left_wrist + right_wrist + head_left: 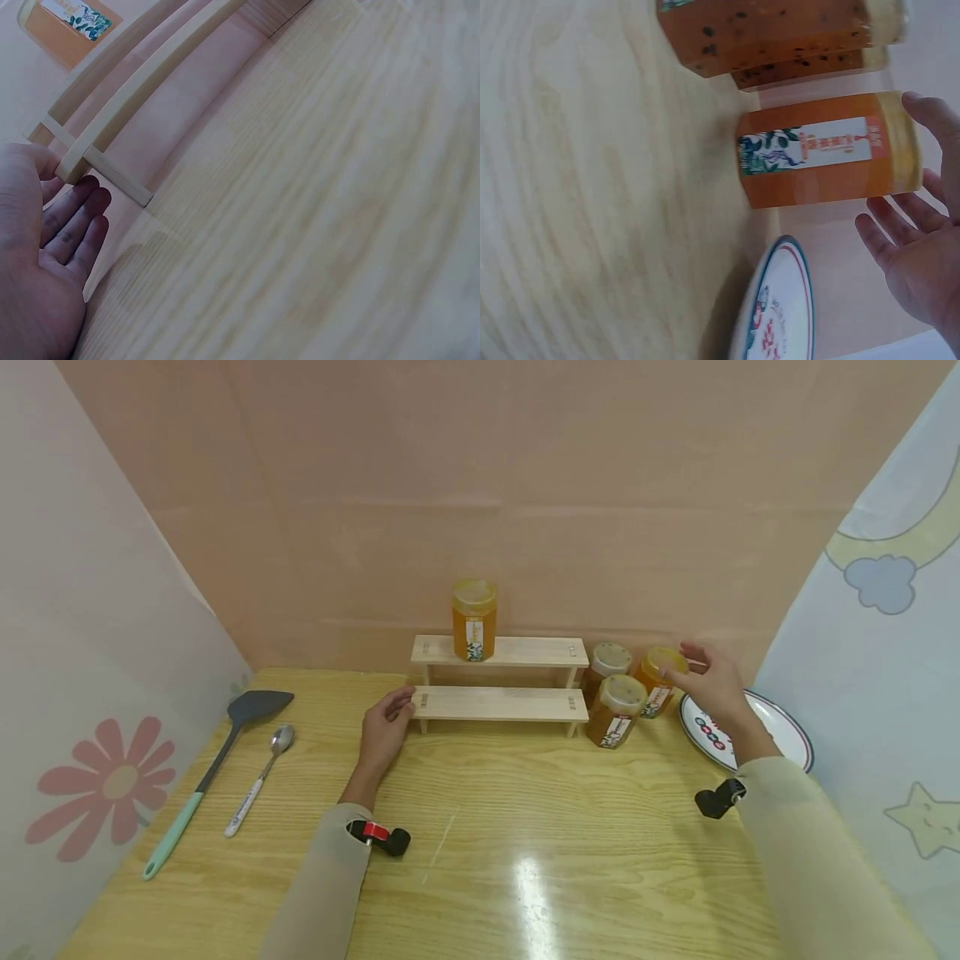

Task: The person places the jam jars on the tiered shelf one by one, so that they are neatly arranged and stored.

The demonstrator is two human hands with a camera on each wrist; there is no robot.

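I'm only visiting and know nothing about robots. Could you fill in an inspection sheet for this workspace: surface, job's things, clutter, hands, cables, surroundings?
Surface: wood-grain table, a glare streak near the front.
Job's things: two-tier rack; one jar on its upper tier; three more jars standing to its right.
Clutter: spatula and spoon at left; plate at right.
Hands: left hand holds the lower tier's left end; right hand has fingers at the lid of the jar nearest the plate, firmness unclear.
Cables: nothing seen.
Surroundings: brown backdrop behind, printed panels either side.
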